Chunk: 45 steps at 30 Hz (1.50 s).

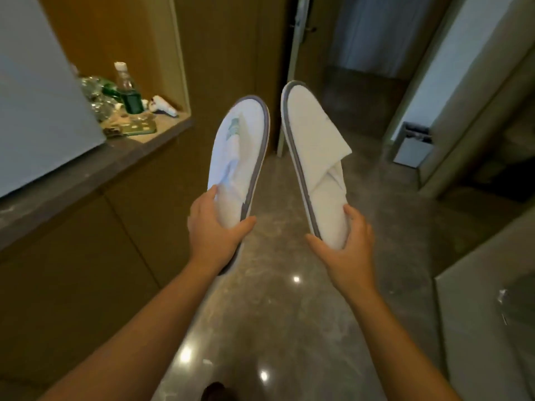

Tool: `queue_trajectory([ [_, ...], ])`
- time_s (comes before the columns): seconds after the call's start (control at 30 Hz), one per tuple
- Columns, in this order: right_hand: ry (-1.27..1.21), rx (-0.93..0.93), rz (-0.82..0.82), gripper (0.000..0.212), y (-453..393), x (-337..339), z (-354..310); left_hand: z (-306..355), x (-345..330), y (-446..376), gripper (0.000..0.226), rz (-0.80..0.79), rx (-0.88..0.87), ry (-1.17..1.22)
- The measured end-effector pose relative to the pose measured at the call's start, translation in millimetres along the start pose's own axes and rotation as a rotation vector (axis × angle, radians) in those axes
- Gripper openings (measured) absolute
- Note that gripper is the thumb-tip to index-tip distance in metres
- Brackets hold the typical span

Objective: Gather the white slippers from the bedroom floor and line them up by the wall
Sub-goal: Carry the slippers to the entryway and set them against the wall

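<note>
Landmark: the grey stone floor, glossy, with small bright light spots, runs down the middle of the view.
Surface: a dark stone surface stands left of the floor, on wooden cabinet fronts, with a large white panel above it.
Clutter: at the far end of the surface, in a wooden niche, a clear bottle with a green label stands upright among crumpled clear plastic and a small white object lying on its side.
Left hand: the left hand is raised above the floor, thumb on the inner edge and fingers wrapped over the outer edge, closed firmly on a slipper's heel end.
Left slipper: the left slipper is white with grey trim and a green mark near the toe; it is off the floor, toe pointing away and up.
Right slipper: the right slipper, white with grey trim, is just beside the left one but apart from it, also above the floor, its upper band folded outward.
Right hand: the right hand clasps that slipper's heel end from below, thumb on the inner edge, fingers curled over the outer side.
Bin: a pale bin stands on the floor far right, against a light wall.
Doorway: a door edge stands beyond the slippers at the far end of the floor.
</note>
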State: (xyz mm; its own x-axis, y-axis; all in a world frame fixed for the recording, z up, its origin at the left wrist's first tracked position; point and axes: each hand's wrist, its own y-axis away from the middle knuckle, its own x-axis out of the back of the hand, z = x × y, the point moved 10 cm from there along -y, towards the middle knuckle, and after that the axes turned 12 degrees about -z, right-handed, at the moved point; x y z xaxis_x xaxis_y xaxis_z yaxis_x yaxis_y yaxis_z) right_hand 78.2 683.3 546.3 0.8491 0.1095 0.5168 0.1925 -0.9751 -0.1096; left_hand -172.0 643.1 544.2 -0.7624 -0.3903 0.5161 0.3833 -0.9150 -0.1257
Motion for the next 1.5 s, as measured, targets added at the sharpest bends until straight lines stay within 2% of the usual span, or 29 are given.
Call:
queue_trajectory([
  [0.23, 0.031, -0.041, 0.103, 0.083, -141.3, 32.4, 56.3, 13.8, -96.8, -145.5, 0.077, -0.079, -0.060, 0.050],
  [0.37, 0.026, -0.053, 0.078, 0.084, -251.3, 27.1, 69.4, 9.3, -126.0, -245.2, 0.077, -0.076, -0.033, 0.068],
  [0.63, 0.000, -0.028, -0.041, 0.083, -444.0, -6.4, 75.9, -0.7, -148.9, -406.0, 0.078, -0.018, 0.012, 0.010],
  [0.87, 0.060, 0.064, -0.267, 0.084, -612.3, -69.4, 102.6, -65.8, -167.0, -502.2, 0.080, 0.192, 0.231, -0.029],
  [1.0, 0.116, 0.127, -0.419, 0.082, -708.1, -115.9, 126.2, -109.2, -195.6, -532.6, 0.083, 0.359, 0.453, 0.007],
  [1.13, 0.147, 0.110, -0.607, 0.082, -761.8, -169.9, 160.2, -145.1, -223.0, -538.0, 0.084, 0.460, 0.671, 0.038],
  [1.23, 0.152, 0.096, -0.754, 0.085, -776.1, -216.5, 193.8, -176.7, -237.7, -532.0, 0.082, 0.533, 0.802, 0.043],
  [1.33, 0.151, 0.083, -0.827, 0.084, -775.3, -261.4, 236.6, -219.8, -258.4, -520.5, 0.080, 0.591, 0.899, 0.081],
  [1.5, 0.144, -0.004, -0.895, 0.085, -755.4, -341.4, 342.5, -322.1, -317.2, -500.2, 0.082, 0.555, 0.998, 0.089],
])
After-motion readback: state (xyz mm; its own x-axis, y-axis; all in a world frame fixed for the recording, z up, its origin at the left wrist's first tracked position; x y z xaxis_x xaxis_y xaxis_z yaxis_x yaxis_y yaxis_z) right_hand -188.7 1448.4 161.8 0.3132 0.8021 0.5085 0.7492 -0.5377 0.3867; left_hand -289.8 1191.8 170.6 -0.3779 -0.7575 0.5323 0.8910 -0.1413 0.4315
